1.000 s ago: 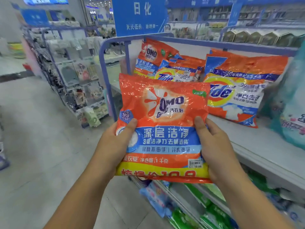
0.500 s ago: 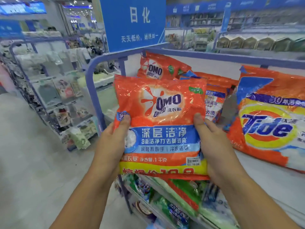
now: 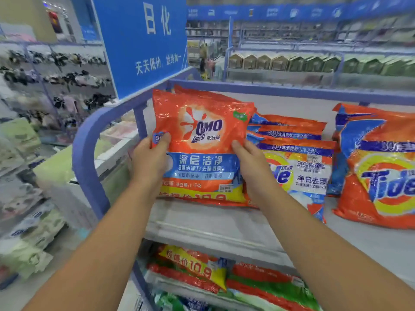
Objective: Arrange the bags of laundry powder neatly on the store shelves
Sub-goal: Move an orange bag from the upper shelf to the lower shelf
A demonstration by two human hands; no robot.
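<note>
1. The OMO bag [image 3: 203,149], held out in the aisle a second ago, is now reaching the top shelf [image 3: 215,225]'s left end, its bottom edge about touching down; placement is nearly finished, I judge.
2. The left hand [image 3: 149,160] is gripping its left edge, thumb in front.
3. The right hand [image 3: 252,167] is clasping its right edge beside the Tide bags [image 3: 301,167]; both forearms are stretching forward.

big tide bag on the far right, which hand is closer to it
Right. The right hand grips the OMO bag's right edge, with smaller Tide bags between it and the big Tide bag. The left hand grips the OMO bag's left edge, farther away.
</note>
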